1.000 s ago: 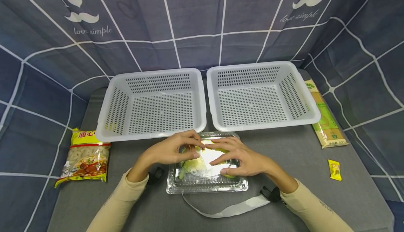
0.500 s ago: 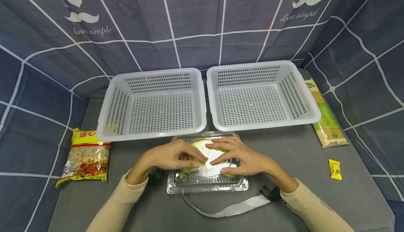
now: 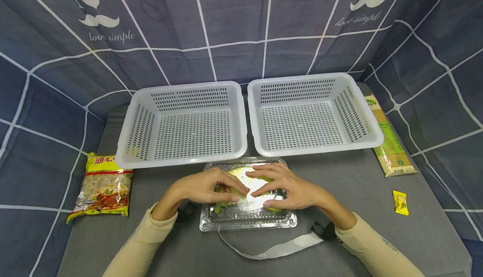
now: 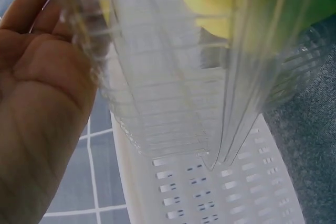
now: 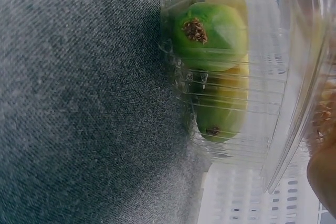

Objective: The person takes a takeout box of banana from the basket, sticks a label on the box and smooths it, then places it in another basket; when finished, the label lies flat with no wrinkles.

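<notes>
A clear plastic clamshell box point(image 3: 247, 222) lies on the grey table between the forearms, with green and yellow fruit inside it. My left hand point(image 3: 210, 186) rests on the left part of its lid, fingers slightly bent. Fingers of my right hand point(image 3: 286, 186) lie spread over the right part of the lid. In the left wrist view my palm point(image 4: 44, 93) is beside the ribbed plastic wall point(image 4: 163, 93). Through the box side in the right wrist view, a green fruit point(image 5: 220, 38) shows a brown stem end.
Two white perforated baskets point(image 3: 192, 134) point(image 3: 302, 128) stand side by side behind the box. On the left lies a pasta bag point(image 3: 103, 187); on the right are a long noodle pack point(image 3: 392, 143) and a small yellow packet point(image 3: 400, 203). A pale strap point(image 3: 288, 247) lies in front.
Compared with a second ago, my left hand is lower on the lid, its fingertips nearer the middle. My right hand and the box have stayed in place.
</notes>
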`<action>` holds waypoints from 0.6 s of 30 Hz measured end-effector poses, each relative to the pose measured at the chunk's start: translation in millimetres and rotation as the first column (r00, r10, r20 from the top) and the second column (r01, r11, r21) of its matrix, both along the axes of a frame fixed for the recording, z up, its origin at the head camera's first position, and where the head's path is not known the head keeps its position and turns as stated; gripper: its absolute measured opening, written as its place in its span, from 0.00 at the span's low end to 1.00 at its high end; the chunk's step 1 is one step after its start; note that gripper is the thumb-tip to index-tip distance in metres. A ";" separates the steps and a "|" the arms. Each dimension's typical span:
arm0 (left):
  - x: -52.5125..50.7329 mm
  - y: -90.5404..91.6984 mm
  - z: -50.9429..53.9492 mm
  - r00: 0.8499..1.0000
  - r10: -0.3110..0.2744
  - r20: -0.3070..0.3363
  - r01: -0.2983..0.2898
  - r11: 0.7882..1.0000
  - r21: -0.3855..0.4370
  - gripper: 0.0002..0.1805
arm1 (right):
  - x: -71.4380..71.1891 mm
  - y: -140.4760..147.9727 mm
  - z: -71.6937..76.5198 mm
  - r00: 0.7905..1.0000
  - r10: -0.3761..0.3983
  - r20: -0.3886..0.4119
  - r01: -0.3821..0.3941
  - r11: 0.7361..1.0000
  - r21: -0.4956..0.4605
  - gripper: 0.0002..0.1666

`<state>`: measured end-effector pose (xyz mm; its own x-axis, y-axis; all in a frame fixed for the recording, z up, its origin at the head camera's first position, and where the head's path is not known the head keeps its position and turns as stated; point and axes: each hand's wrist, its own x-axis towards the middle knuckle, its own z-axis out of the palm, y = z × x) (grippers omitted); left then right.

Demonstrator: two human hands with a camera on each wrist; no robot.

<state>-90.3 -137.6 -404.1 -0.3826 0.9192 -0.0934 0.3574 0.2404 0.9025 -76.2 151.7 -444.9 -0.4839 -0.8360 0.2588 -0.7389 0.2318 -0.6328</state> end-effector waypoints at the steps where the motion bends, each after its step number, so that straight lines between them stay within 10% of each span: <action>1: 0.0 0.1 0.0 1.000 0.001 0.000 -0.001 1.000 -0.001 0.17 | 0.0 0.0 0.4 1.000 0.000 0.000 0.000 1.000 0.006 0.20; 18: 2.3 -9.3 1.1 0.996 0.031 -0.089 -0.027 0.999 0.043 0.17 | 1.7 1.4 3.6 1.000 -0.016 -0.008 0.016 0.999 -0.037 0.24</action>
<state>-88.1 -146.9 -403.1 -0.4141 0.9100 -0.0195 0.4309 0.2148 0.8765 -74.5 153.1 -441.3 -0.4947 -0.8180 0.2936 -0.7403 0.2198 -0.6353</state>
